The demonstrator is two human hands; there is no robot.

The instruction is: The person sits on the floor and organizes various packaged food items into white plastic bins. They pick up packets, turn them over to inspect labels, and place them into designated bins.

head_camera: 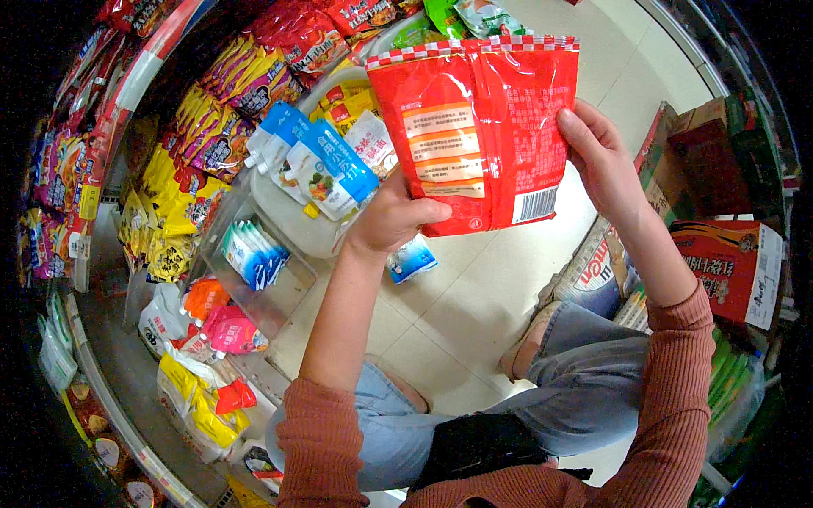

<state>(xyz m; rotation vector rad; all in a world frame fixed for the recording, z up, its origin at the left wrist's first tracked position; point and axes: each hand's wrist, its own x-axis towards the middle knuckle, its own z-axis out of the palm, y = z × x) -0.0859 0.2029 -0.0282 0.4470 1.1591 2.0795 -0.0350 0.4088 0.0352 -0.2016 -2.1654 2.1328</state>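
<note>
A red plastic food packet (495, 146) with a red-and-white checked top edge is held up between both hands, its printed back with a barcode facing me. My left hand (397, 213) grips its lower left corner, thumb over the front. My right hand (594, 149) pinches its right edge. Just left of the packet, blue-and-white spouted pouches (330, 168) lie on a whitish plastic container (279, 209). Below the packet, a small blue-and-white sachet (411, 259) lies on the tiled floor.
Instant noodle packs (254, 73) fill the shelf at left. A clear bin (295, 298) holds blue-white sachets (254, 254). Pink pouches (232, 330) and yellow packets (213, 413) lie at lower left. Red cartons (724, 260) and a printed cardboard box (591, 273) stand at right.
</note>
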